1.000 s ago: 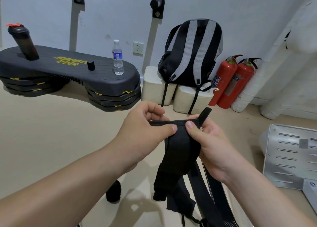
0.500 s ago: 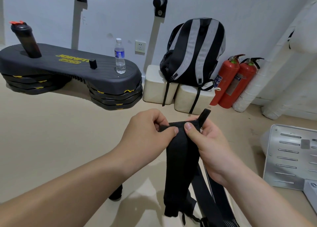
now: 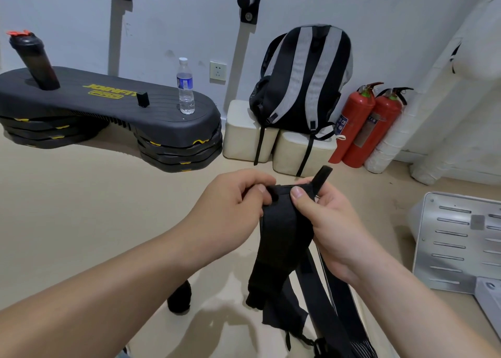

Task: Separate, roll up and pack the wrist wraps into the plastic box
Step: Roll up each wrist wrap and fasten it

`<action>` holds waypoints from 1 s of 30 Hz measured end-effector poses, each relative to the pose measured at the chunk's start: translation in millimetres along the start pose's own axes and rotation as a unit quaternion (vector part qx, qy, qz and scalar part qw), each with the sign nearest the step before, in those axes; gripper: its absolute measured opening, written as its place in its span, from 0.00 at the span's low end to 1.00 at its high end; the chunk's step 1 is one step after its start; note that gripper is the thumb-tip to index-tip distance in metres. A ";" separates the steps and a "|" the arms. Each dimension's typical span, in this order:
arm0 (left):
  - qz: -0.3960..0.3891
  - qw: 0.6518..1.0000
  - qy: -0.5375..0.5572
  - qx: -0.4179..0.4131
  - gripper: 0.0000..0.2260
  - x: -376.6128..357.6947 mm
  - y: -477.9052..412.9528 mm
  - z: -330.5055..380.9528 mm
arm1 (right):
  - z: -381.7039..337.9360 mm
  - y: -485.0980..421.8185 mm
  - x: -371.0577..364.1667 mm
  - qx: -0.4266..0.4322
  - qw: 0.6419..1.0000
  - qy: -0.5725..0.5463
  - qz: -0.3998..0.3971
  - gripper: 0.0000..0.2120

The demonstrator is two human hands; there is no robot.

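Rolling seems barely begun. The left hand (image 3: 233, 203) at nine o'clock and the right hand (image 3: 333, 222) at three each have a grip pinching the top end of the black wrist wrap (image 3: 282, 235), which is held mid-frame with its tail hanging toward six. Next, I judge, the end needs curling over tightly, edges aligned. The plastic box I cannot pick out.

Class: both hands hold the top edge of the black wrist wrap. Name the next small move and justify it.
Probably fold the top edge over to start the roll: the left hand and right hand both pinch the wrist wrap at its top, and its length hangs unrolled below them.
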State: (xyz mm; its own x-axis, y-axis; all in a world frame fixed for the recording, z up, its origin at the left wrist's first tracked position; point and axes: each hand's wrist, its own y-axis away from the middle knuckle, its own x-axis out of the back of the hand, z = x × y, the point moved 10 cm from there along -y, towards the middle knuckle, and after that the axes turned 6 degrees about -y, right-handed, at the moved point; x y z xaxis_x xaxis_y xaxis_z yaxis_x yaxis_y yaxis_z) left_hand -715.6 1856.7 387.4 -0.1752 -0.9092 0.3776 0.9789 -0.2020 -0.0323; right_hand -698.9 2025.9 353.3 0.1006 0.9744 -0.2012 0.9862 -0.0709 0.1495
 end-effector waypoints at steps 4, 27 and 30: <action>0.020 0.999 -0.008 -0.026 0.06 5.3 -2.0 0.9 | -3.6 3.7 -5.6 0.000 0.999 0.005 -0.031 0.04; 0.010 0.986 0.146 0.079 0.09 2.6 4.3 -18.6 | -12.4 -1.2 -9.2 0.043 0.999 0.024 0.023 0.11; 0.032 0.980 0.179 0.076 0.08 9.3 2.1 -17.9 | -10.0 0.5 -19.8 0.005 0.999 -0.045 -0.015 0.19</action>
State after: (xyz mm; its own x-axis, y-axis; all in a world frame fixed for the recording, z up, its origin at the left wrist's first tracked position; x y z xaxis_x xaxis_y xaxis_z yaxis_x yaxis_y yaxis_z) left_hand -717.0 1841.3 374.3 -0.1117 -0.9933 0.0292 0.9887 -0.1081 0.1038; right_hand -701.7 2008.7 367.0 0.0820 0.9527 -0.2926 0.9901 -0.0444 0.1329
